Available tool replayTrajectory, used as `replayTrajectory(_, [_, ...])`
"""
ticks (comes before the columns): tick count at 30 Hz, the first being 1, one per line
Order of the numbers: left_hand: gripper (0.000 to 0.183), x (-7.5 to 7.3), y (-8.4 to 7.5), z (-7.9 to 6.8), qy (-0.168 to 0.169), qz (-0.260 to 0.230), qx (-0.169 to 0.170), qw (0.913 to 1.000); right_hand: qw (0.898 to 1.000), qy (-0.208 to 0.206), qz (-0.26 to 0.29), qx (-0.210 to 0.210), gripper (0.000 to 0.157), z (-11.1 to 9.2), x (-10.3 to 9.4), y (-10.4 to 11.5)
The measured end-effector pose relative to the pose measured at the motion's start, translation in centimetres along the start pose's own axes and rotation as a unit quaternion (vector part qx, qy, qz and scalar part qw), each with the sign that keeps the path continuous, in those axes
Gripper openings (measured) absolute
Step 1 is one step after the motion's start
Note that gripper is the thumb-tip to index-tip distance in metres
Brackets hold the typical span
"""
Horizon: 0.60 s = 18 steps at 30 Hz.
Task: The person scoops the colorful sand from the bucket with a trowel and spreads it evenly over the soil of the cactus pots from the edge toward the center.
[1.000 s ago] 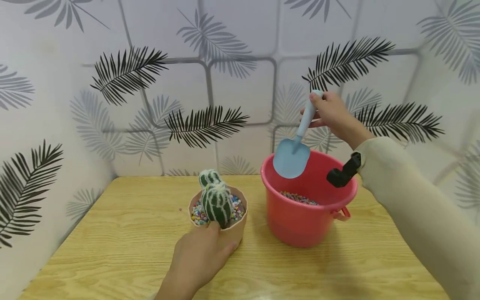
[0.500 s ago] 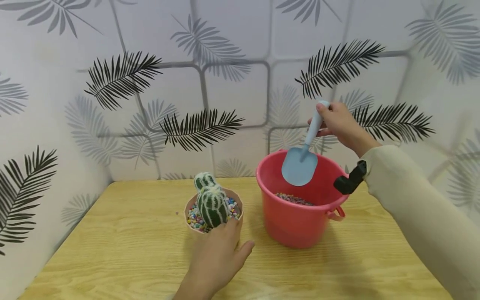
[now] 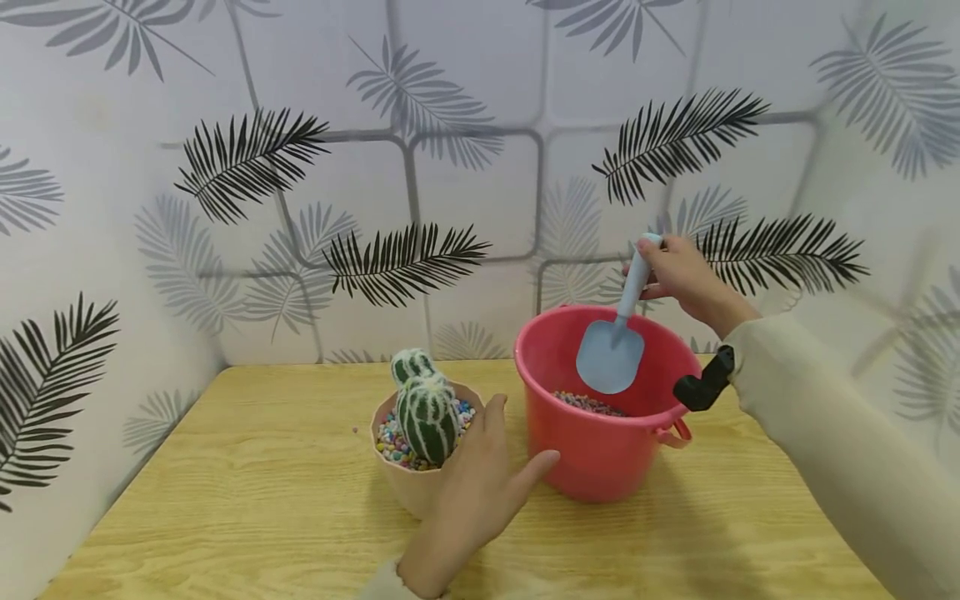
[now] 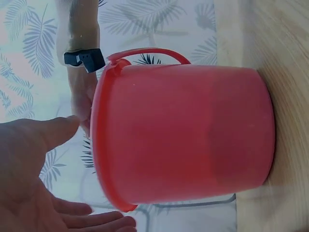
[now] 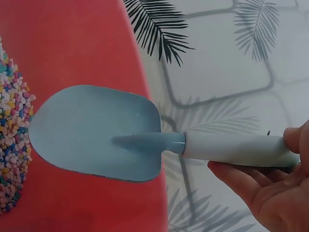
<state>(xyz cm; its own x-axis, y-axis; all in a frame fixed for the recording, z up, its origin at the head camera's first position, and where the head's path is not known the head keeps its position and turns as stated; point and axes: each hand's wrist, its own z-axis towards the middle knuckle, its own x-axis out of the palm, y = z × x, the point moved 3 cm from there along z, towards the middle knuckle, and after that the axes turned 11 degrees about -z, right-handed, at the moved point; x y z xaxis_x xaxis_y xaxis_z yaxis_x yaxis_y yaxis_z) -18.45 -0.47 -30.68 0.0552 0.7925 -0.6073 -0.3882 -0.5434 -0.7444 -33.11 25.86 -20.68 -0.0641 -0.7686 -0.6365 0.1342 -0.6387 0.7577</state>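
Observation:
My right hand [image 3: 681,275] grips the handle of a light blue trowel [image 3: 611,354], whose blade points down inside the mouth of a red bucket [image 3: 592,454]. In the right wrist view the trowel blade [image 5: 96,130] bears nothing. Small multicolored pebbles [image 5: 9,130] lie at the bucket's bottom. My left hand [image 3: 480,492] is spread, thumb out, between the bucket and a peach flowerpot [image 3: 405,483]. It overlaps the pot's right side in the head view. In the pot stands a cactus [image 3: 427,417] among colored pebbles. The left wrist view shows the open fingers facing the bucket's side.
Both containers stand on a light wooden table [image 3: 247,492]. Behind it rises a wall [image 3: 480,200] with a leaf pattern. One tiny pebble [image 3: 356,430] lies left of the pot. The bucket's handle [image 3: 675,435] hangs at its right side.
My left hand has let go of the flowerpot's rim and moved right toward the bucket, fingers spreading. My right hand has lowered the trowel further into the bucket.

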Motion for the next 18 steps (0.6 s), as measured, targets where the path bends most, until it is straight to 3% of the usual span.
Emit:
replayTrajectory(3, [0.084, 0.7, 0.2, 0.7, -0.013, -0.031, 0.016, 0.9993, 1.000, 0.014, -0.001, 0.003, 0.055, 0.0, 0.5, -0.4])
replayTrajectory(10, [0.093, 2.1, 0.0, 2.2, -0.025, -0.087, 0.013, 0.9958, 1.000, 0.027, -0.004, -0.010, 0.049, -0.3, 0.9, -1.5])
replayTrajectory(18, [0.103, 2.8, -0.2, 3.4, -0.057, -0.091, 0.039, 0.9935, 0.998, 0.060, -0.018, -0.023, 0.038, -0.7, 1.5, -1.6])
